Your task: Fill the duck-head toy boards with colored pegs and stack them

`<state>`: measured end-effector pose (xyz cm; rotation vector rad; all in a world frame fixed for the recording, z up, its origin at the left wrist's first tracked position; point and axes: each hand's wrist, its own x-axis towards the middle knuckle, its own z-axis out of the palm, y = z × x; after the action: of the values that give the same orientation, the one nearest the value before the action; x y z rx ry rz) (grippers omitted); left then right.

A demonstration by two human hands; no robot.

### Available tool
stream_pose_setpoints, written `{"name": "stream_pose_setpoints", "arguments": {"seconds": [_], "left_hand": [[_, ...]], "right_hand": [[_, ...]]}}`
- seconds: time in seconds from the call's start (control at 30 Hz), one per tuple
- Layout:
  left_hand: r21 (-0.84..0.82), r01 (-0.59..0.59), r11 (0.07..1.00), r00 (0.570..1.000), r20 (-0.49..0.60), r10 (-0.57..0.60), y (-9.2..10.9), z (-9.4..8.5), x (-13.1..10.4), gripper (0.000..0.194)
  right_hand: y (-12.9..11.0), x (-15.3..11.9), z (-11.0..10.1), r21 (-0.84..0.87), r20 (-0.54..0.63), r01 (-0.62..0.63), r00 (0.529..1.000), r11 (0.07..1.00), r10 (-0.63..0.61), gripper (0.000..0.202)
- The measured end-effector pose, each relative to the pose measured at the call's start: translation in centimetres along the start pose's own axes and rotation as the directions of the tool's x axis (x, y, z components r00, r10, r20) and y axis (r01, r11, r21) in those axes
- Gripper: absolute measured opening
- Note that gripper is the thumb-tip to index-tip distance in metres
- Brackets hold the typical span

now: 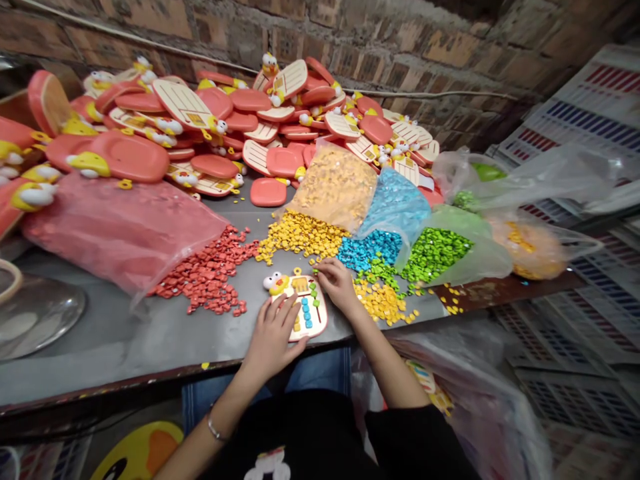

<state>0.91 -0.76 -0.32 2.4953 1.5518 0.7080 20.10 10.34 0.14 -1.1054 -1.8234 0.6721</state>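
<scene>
A cream toy board with a duck head lies at the table's front edge. Blue, green and yellow beads sit in its slots. My left hand rests over the board's left side, fingers spread. At the board's upper right corner is my right hand, its thumb and index finger pinched by a green bead. Behind the board are loose yellow beads and blue beads. Red beads lie to the left, green beads and more yellow beads to the right.
Red and cream duck boards are heaped along the brick wall. Bags of red, yellow and blue beads lie before them. A clear lid is at far left. Printed sheets are stacked at right.
</scene>
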Motion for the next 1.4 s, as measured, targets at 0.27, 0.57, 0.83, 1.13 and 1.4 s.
{"name": "stream_pose_setpoints", "arguments": {"seconds": [0.27,0.57,0.83,1.13,1.4], "left_hand": [[0.006,-0.003,1.000,1.000,0.011,0.003,0.1,-0.1,0.1,0.054],[0.021,-0.037,0.999,0.999,-0.002,0.037,-0.2,0.0,0.1,0.055],[0.015,-0.031,0.999,0.999,-0.005,0.031,-0.3,0.1,-0.1,0.056],[0.012,-0.034,0.999,0.999,-0.007,0.034,-0.4,0.2,0.0,0.055],[0.044,-0.042,0.998,0.999,0.006,0.042,-0.5,0.2,-0.1,0.054]], "right_hand": [[-0.3,-0.6,0.1,-0.450,0.253,0.283,0.950,0.847,-0.183,0.018],[-1.0,-2.7,-0.3,-0.563,0.289,0.264,0.951,0.783,-0.113,0.027],[-1.8,-3.3,-4.3,-0.300,-0.005,0.035,0.999,0.953,-0.038,0.027],[4.2,-7.0,-10.4,-0.639,-0.255,-0.286,0.955,0.714,0.154,0.011],[3.0,-6.3,-8.9,-0.596,-0.196,-0.176,0.978,0.784,0.070,0.009]]}}
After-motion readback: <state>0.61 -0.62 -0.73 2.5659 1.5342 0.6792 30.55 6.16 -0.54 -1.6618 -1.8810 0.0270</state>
